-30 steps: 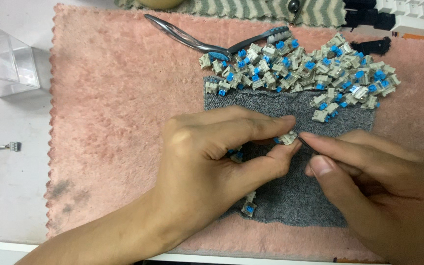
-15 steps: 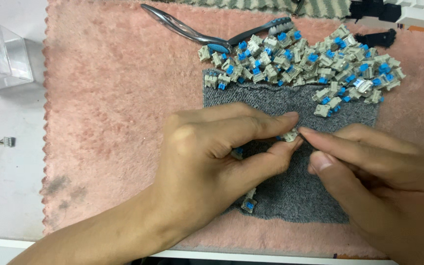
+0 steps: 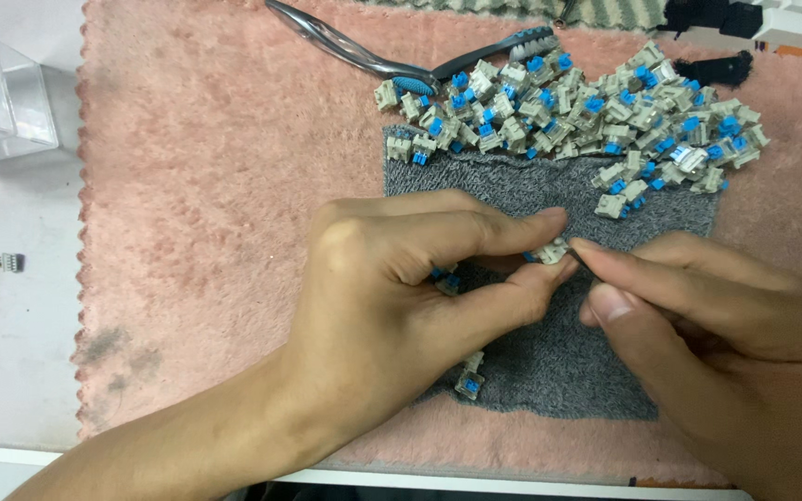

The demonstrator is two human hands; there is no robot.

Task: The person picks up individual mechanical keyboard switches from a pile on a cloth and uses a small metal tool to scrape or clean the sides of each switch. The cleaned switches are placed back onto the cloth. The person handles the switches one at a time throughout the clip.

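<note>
My left hand [image 3: 401, 297] pinches a small grey keyboard switch with a blue stem [image 3: 552, 250] between thumb and forefinger, over a grey cloth [image 3: 559, 362]. My right hand [image 3: 717, 343] meets it from the right, its fingertips pressed against the same switch; a thin tool may be in those fingers, but I cannot tell. A large pile of the same grey and blue switches [image 3: 577, 116] lies along the cloth's far edge. Two loose switches [image 3: 469, 378] lie near the cloth's front left corner, and another [image 3: 446, 280] shows under my left fingers.
A pink towel [image 3: 215, 204] covers the white table [image 3: 11, 371]. A metal tweezer-like puller with a dark ribbed grip [image 3: 392, 63] lies at the towel's far edge. A clear plastic box [image 3: 2, 102] stands at the left, a small cable connector [image 3: 6, 263] below it. Black pieces [image 3: 712, 67] sit top right.
Both hands keep their grip on the switch and barely shift. The view has tilted, so the pile and the tool sit higher in the picture.
</note>
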